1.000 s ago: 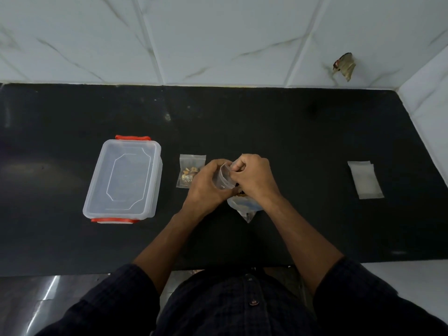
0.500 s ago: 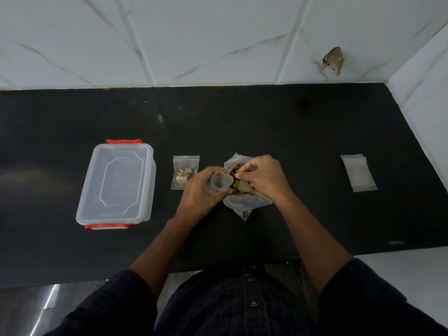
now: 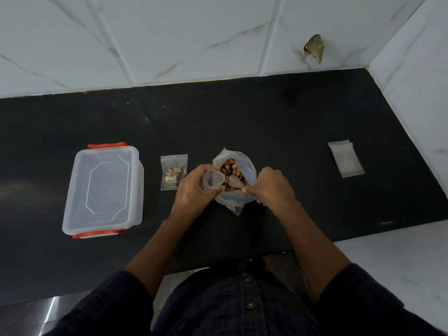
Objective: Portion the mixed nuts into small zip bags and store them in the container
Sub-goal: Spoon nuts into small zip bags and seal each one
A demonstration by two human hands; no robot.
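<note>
Item, counter (image 3: 291, 132): we are gripping an open small zip bag (image 3: 213, 181) in our left hand (image 3: 194, 190), right hand (image 3: 271, 187) fingers clamping a spoon (image 3: 236, 181) over the nut bag (image 3: 236, 180); a filled bag (image 3: 174, 175) is lying beside the lidded container (image 3: 104, 187).

Head camera looks steeply down (wide-angle) at countertop (image 3: 266, 122).

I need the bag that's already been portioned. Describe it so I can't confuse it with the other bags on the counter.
On the black counter, find the clear lidded container with red clips at the left. Just right of it, near the left hand, lies the filled zip bag. It alone is small, flat and holds a few nuts; the big nut bag stands open, the far-right bags are empty.
</note>
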